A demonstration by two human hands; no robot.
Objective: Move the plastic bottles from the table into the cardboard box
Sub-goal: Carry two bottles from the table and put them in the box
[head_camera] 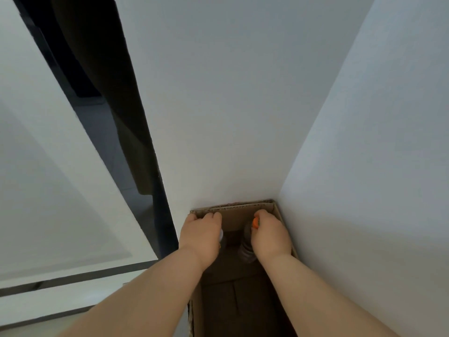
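Now two hands (202,235) (271,235) each grip one bottle (221,235) (247,246) inside one cardboard box (233,209).

1. Both bare forearms are extended forward and downward, roughly parallel.
2. The left hand (202,235) is turned palm down, its fingers curled closed.
3. The right hand (269,235) is likewise turned palm down, its fingers closed around something orange-topped.
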